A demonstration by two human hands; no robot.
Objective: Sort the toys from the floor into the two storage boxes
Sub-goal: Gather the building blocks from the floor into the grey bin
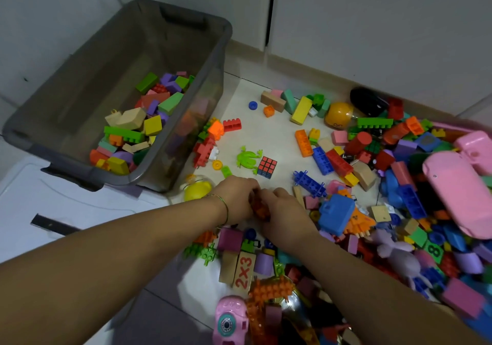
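Both hands are gripping one orange toy piece (259, 210) at the pile's edge.
The left hand (235, 198) and right hand (286, 211) are meeting low over the floor (266, 136), fingers curling round the piece between them. Just beyond them a bare patch is lying open, holding only a green frog (249, 159) and a puzzle cube (267, 167), between the grey storage box (119, 51) on the left, part-filled with blocks (138, 128), and the toy pile (386, 171) crowding the right.
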